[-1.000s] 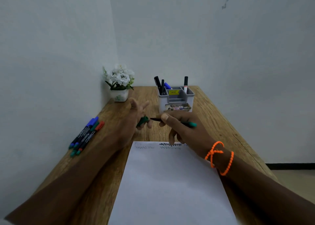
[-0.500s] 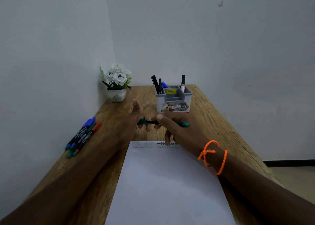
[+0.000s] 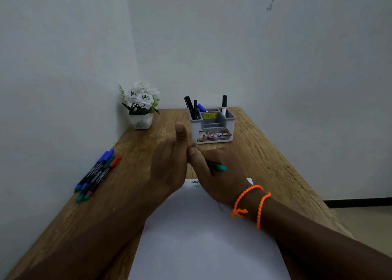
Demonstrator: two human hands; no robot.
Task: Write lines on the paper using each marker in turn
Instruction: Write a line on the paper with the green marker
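right hand (image 3: 220,173) grips the green marker (image 3: 218,167) above the paper (image 3: 201,237) — left hand (image 3: 169,165) pressed against it, grasp unclear.

One sheet of paper (image 3: 203,237) lies on the one wooden surface (image 3: 265,152). Two hands are in view, a left hand (image 3: 169,165) and a right hand (image 3: 220,178), and between them there is one green marker (image 3: 218,167). Four markers (image 3: 97,173) lie side by side at the left edge of the surface: their caps show as two blue, one green and one red. One grey organiser (image 3: 212,127) stands at the back, with four pens or markers sticking up from it. One potted plant (image 3: 141,106) sits in the corner. Two orange bracelet loops (image 3: 252,203) circle the right wrist.
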